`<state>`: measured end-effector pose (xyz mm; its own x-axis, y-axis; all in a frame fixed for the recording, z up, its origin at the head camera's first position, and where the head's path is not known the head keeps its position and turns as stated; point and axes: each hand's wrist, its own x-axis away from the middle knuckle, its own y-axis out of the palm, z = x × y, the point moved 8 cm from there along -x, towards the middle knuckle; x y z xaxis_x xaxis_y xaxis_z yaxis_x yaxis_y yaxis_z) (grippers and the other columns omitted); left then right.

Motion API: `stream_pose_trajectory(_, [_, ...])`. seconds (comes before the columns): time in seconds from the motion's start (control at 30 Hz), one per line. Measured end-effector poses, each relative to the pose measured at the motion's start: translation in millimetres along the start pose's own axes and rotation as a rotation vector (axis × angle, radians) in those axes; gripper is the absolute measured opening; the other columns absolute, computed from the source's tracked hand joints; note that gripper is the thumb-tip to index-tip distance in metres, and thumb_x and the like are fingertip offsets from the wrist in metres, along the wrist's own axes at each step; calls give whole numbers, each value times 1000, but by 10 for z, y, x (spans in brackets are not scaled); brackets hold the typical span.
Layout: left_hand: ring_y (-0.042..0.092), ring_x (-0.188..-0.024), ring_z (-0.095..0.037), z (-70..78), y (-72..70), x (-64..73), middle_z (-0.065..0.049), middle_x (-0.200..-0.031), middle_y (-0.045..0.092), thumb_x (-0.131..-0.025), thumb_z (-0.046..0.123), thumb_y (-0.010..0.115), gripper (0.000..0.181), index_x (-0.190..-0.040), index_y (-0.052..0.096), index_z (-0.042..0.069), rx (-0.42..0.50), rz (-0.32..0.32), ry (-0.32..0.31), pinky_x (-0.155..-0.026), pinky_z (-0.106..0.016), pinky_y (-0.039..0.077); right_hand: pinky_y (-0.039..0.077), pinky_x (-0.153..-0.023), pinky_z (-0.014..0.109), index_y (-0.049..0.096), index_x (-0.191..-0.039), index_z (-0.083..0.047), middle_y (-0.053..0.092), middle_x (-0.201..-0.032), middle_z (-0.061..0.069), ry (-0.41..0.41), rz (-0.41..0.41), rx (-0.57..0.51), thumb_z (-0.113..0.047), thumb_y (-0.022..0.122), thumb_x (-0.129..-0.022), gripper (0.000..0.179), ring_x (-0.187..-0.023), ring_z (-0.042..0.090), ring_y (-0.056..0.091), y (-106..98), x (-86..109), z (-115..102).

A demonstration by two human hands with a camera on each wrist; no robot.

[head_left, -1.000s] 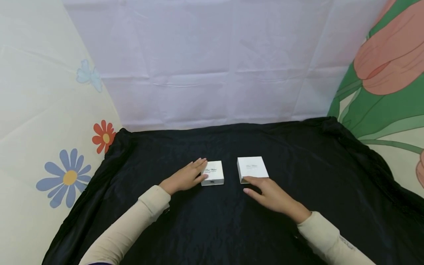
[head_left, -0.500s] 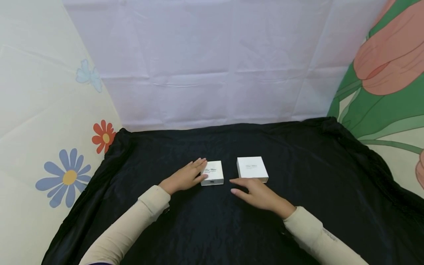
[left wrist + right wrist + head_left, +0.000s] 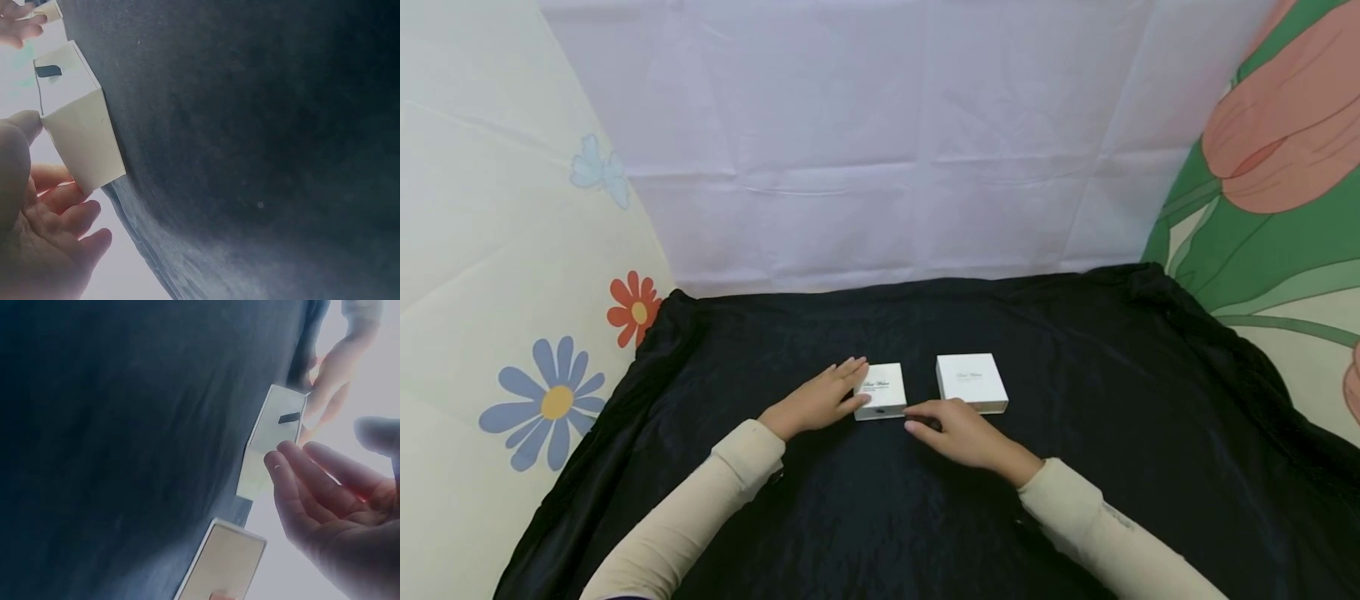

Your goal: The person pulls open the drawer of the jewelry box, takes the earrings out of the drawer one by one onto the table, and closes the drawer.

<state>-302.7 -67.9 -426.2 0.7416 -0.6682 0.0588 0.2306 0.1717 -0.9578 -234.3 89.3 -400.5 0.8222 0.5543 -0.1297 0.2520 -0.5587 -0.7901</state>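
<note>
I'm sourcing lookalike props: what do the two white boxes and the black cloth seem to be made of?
The left box and right box: probably stiff cardboard, smooth and fairly matte, judging by crisp edges and printed lettering. The black cloth: soft fabric, perhaps velvety, faint sheen, judging by its folds; the fibre can't be told.

From where I stand, a creased pale-lilac fabric sheet hangs behind the black-cloth-draped counter; a cream wall with a flat blue daisy rises left, a large pink tulip right.
</note>
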Motion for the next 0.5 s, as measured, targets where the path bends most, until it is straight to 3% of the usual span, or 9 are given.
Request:
stream_pose_trajectory(0.3, [18,-146,-26,-4,5,2,-10,-158,22,-100,43,45,66,-150,27,4,17,0,-18,-117,-47,17,53,-78,33,69,-113,-1,71,-105,6,75,37,-49,-22,56,-97,30,-91,14,66,52,-117,17])
stream_pose_trajectory(0.5, [17,-146,-25,-16,28,-2,-9,-158,21,-101,44,44,66,-151,26,5,21,5,-26,-117,-45,17,44,-57,23,74,-91,-2,69,-77,3,104,77,-89,-13,56,-96,22,-61,6,52,75,-207,26])
